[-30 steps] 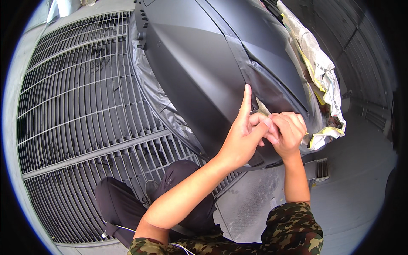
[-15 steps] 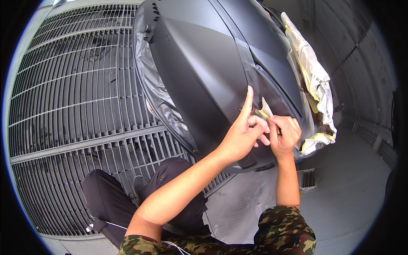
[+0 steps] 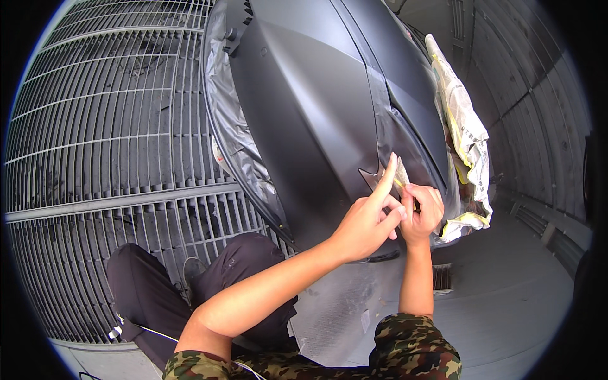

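Note:
A matte dark grey car front point(image 3: 310, 120) curves away beneath my hands. My left hand point(image 3: 367, 229) has its index finger stretched out, the tip against a small piece of masking paper with a yellow tape edge point(image 3: 401, 171). The other fingers of that hand are loosely curled beside my right hand point(image 3: 423, 212). My right hand is closed, thumb and fingers pinching the lower end of that masking paper. Just left of my index finger shows a pointed, shiny-edged spot point(image 3: 369, 179) on the car, partly covered by the finger.
Silver-grey plastic sheeting point(image 3: 229, 120) wraps the car's left side. Crumpled printed masking paper with yellow tape point(image 3: 465, 126) hangs along its right. A metal floor grating point(image 3: 95, 120) spans the left; my bent knees point(image 3: 240, 259) are below. A curved grey wall point(image 3: 525, 88) stands at right.
My left hand has moved slightly right and down, its index fingertip coming onto the masking paper. My right hand keeps its pinch. The whole view has shifted a little.

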The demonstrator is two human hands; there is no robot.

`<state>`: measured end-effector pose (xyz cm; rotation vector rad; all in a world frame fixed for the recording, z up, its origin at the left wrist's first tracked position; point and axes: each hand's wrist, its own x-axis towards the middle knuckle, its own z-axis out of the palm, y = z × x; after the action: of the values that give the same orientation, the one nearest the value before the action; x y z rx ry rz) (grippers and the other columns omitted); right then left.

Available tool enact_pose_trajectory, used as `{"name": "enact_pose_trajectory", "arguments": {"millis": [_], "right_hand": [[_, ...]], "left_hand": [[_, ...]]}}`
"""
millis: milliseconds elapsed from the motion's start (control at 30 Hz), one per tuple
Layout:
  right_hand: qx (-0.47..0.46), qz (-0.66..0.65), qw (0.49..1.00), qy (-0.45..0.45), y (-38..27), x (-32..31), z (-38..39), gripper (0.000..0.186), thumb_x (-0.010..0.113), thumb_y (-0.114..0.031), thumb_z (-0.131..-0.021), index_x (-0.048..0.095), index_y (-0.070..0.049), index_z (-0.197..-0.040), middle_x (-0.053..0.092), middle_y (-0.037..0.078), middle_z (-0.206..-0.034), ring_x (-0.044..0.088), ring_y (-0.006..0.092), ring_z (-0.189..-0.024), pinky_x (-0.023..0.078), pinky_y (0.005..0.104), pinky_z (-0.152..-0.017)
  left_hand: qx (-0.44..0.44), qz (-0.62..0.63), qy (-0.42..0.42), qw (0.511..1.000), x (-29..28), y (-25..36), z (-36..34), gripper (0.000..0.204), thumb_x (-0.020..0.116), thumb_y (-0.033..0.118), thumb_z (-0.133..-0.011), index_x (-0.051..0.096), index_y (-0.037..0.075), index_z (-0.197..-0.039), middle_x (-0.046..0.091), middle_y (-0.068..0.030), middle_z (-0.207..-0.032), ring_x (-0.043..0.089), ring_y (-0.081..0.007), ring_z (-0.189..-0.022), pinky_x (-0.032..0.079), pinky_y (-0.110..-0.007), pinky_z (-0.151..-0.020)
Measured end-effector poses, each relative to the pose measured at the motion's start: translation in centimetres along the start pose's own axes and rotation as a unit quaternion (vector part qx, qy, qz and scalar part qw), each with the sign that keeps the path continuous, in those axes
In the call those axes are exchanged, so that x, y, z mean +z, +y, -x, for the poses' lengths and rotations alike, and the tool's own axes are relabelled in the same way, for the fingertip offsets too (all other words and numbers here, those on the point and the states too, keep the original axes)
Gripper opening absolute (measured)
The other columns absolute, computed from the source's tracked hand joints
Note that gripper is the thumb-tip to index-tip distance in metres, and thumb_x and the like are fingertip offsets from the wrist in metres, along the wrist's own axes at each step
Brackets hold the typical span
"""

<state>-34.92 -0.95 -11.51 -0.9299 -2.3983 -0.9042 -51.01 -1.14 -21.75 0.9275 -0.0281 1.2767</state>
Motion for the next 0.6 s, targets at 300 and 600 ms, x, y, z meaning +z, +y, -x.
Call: {"name": "enact_pose_trajectory", "arguments": {"millis": [300, 600], "right_hand": [[0.009, -0.008, 1.000, -0.011, -0.4, -0.2, -0.2, 0.022, 0.077, 0.012, -0.080, 0.069, -0.002, -0.096, 0.076, 0.013, -0.086, 0.070, 0.0271, -0.072, 0.048, 0.0351, -0.066], [0.021, -0.019, 1.000, 0.012, -0.2, -0.1, 0.1, 0.023, 0.079, 0.010, -0.080, 0.073, -0.004, -0.097, 0.078, 0.011, -0.085, 0.073, 0.0247, -0.069, 0.049, 0.0334, -0.065]], "left_hand": [[0.007, 0.031, 0.032, 0.999, -1.0, 0.2, -0.8, 0.093, 0.056, 0.006, -0.107, -0.009, 0.015, -0.173, 0.070, -0.0092, -0.100, 0.066, -0.0106, -0.073, 0.058, -0.028, -0.073], [0.005, 0.040, 0.039, 0.998, -1.0, -0.1, -0.7, 0.088, 0.057, 0.006, -0.107, -0.001, 0.014, -0.173, 0.069, -0.0086, -0.103, 0.067, -0.0110, -0.076, 0.057, -0.027, -0.075]]}}
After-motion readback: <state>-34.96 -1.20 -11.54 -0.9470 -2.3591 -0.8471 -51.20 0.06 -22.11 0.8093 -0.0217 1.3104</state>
